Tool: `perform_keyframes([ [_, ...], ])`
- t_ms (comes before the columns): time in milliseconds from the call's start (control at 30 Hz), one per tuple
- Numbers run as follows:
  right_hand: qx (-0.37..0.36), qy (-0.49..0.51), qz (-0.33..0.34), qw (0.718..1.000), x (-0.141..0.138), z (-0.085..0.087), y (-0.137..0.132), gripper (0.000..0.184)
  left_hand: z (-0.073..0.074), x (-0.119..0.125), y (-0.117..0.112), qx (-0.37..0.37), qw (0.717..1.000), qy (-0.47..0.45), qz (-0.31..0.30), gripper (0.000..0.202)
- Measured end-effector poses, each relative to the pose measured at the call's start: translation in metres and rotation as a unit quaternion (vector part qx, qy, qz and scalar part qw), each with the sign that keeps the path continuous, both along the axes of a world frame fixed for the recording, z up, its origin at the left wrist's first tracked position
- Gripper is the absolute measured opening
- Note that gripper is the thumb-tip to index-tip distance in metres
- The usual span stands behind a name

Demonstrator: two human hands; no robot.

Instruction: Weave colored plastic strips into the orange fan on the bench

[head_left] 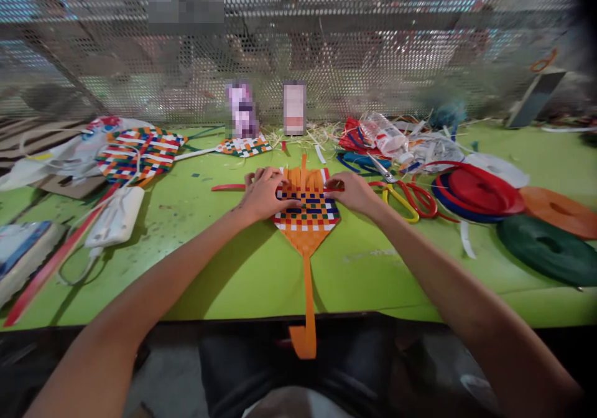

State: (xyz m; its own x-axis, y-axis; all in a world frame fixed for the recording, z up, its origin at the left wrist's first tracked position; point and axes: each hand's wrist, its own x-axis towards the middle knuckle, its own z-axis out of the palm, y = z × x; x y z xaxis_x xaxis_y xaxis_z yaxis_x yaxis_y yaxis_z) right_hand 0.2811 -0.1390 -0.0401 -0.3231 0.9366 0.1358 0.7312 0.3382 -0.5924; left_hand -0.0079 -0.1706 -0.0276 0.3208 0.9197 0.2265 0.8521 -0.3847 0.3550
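Observation:
A woven piece of plastic strips (305, 219) lies flat before me, checked in orange, white, blue, green and red, with a pointed orange lower end. From that point an orange strip (308, 293) hangs over the table's front edge. My left hand (268, 195) grips the piece's left edge, its thumb lying on the weave. At the right edge, my right hand (355, 194) has its fingers closed on a red strip (227, 187), whose other end sticks out past my left hand. Loose orange strips stand up along the top of the weave. The undersides of both hands are hidden.
Right of my hands lie yellow-and-red-handled scissors (401, 203), a red strip coil (487, 189), an orange coil (559, 209) and a green coil (545, 250). Leftward are a finished-looking woven fan (140, 153) and a white power strip (116, 216). Two phones lean on the mesh (373, 51).

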Motion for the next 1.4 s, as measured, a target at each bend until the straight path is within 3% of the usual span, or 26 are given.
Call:
perform_keyframes([
  [233, -0.027, -0.056, 0.015, 0.998, -0.005, 0.004, 0.01, 0.011, -0.007, 0.018, 0.006, -0.008, 0.999, 0.029, -0.024, 0.068],
  [400, -0.009, -0.068, -0.008, 0.998, -0.002, 0.002, 0.005, 0.013, -0.008, 0.018, 0.001, 0.01, 1.0, 0.019, -0.003, 0.066],
  [1033, 0.019, -0.072, -0.012, 0.997, -0.008, 0.005, -0.01, 0.005, -0.011, 0.017, -0.008, 0.067, 0.997, 0.042, -0.017, 0.063],
  [1133, 0.053, -0.081, 0.01, 0.995, -0.008, 0.006, -0.015, 0.012, -0.01, 0.02, -0.016, 0.088, 0.994, 0.055, -0.039, 0.051],
  [1233, 0.083, -0.121, 0.032, 0.989, -0.009, 0.009, -0.02, 0.022, -0.011, 0.028, -0.023, 0.103, 0.988, 0.057, -0.098, 0.036],
  [1400, 0.097, -0.143, 0.061, 0.983, -0.003, 0.013, -0.018, 0.023, -0.019, 0.045, -0.023, 0.083, 0.977, 0.079, -0.181, 0.046],
])
